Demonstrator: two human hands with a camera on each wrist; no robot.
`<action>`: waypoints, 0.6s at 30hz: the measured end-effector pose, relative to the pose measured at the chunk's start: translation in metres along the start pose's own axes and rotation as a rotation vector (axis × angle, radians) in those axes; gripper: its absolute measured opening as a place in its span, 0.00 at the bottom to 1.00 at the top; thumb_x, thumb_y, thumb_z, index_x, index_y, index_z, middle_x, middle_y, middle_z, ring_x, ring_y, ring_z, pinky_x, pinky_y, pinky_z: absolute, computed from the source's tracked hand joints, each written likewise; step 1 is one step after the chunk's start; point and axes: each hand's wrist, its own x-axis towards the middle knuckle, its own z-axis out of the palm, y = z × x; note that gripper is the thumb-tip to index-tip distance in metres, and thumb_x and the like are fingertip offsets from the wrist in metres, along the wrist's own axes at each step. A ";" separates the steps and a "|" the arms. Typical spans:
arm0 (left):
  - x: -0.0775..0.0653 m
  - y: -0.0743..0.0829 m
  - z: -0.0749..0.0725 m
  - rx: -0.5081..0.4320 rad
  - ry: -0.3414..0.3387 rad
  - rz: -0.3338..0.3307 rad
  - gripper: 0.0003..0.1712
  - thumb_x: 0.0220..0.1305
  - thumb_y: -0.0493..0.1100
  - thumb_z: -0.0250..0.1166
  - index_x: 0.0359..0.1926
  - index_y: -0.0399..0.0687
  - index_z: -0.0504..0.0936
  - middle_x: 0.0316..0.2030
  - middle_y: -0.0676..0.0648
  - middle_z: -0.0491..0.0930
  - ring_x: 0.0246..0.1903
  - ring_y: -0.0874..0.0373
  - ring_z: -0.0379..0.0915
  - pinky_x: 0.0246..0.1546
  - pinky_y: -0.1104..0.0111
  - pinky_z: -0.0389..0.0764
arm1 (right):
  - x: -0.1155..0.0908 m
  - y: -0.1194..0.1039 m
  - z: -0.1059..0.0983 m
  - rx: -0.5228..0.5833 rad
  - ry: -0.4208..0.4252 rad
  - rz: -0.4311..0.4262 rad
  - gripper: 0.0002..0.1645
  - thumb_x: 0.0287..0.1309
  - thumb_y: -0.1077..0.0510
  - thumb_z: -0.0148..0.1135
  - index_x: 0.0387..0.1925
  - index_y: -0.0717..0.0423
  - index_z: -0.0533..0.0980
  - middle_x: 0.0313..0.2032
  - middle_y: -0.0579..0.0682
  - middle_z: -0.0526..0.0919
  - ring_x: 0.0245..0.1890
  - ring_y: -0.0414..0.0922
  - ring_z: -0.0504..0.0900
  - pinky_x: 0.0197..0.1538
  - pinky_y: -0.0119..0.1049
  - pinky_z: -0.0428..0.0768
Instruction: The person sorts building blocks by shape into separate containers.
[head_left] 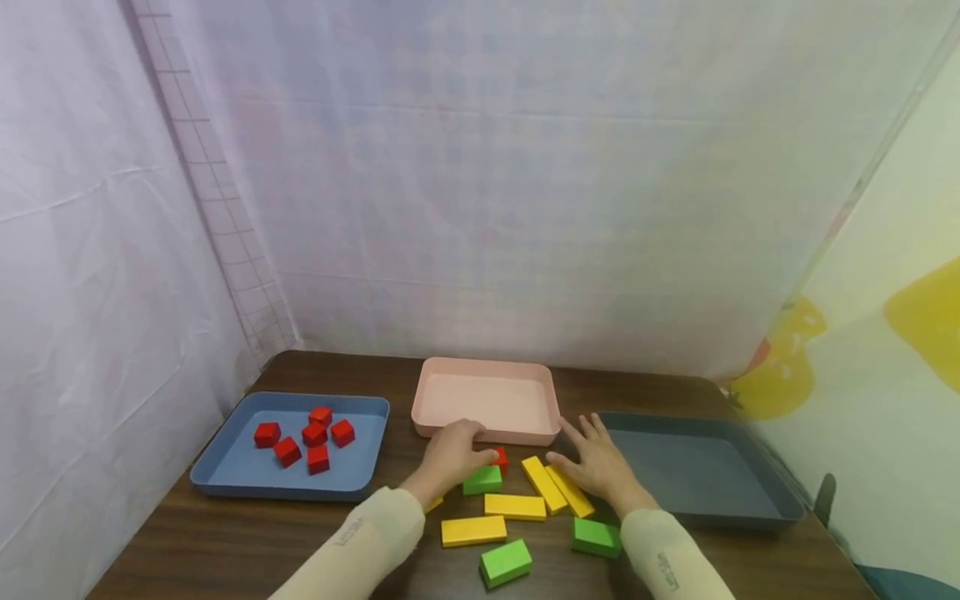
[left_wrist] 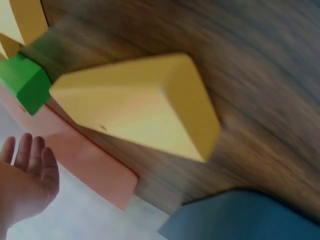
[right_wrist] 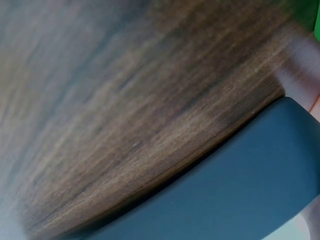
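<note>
My left hand (head_left: 452, 457) hovers at the front edge of the pink tray (head_left: 483, 437), fingers loosely bent. Its thumb reaches the partly hidden red block (head_left: 501, 459), which sits behind a green block (head_left: 482, 480). In the left wrist view a hand (left_wrist: 30, 180) shows relaxed fingers, and a yellow block (left_wrist: 125, 100) lies close to the camera. My right hand (head_left: 596, 462) has spread fingers beside the dark grey-blue tray (head_left: 701, 467). Its thumb is at the far end of a yellow block (head_left: 570, 492), which leans near another yellow block (head_left: 544, 485).
On the left, a blue tray (head_left: 262, 483) holds several red cubes (head_left: 315, 433). Nearer me lie yellow blocks (head_left: 474, 532) and green blocks (head_left: 506, 563), with one more green block (head_left: 596, 537) by my right wrist. A white curtain (head_left: 480, 208) hangs behind the table.
</note>
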 end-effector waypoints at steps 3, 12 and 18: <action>0.003 0.003 0.008 0.038 -0.014 -0.036 0.25 0.60 0.52 0.72 0.54 0.42 0.84 0.48 0.46 0.83 0.49 0.50 0.79 0.50 0.55 0.79 | 0.000 0.000 0.000 -0.004 -0.003 0.001 0.49 0.63 0.27 0.52 0.76 0.50 0.58 0.73 0.69 0.53 0.74 0.67 0.42 0.66 0.71 0.52; 0.006 0.012 0.021 0.110 -0.008 -0.062 0.15 0.57 0.52 0.74 0.38 0.46 0.86 0.28 0.53 0.79 0.27 0.59 0.73 0.30 0.62 0.75 | 0.000 -0.001 -0.001 -0.005 -0.009 0.012 0.49 0.64 0.28 0.52 0.76 0.50 0.58 0.73 0.68 0.53 0.75 0.66 0.42 0.66 0.71 0.52; 0.008 0.015 0.030 0.157 0.006 -0.080 0.11 0.57 0.51 0.73 0.33 0.50 0.85 0.22 0.56 0.75 0.23 0.61 0.68 0.26 0.64 0.71 | -0.001 -0.002 -0.002 -0.001 -0.009 0.009 0.48 0.64 0.29 0.53 0.76 0.50 0.59 0.73 0.68 0.54 0.75 0.66 0.42 0.66 0.71 0.53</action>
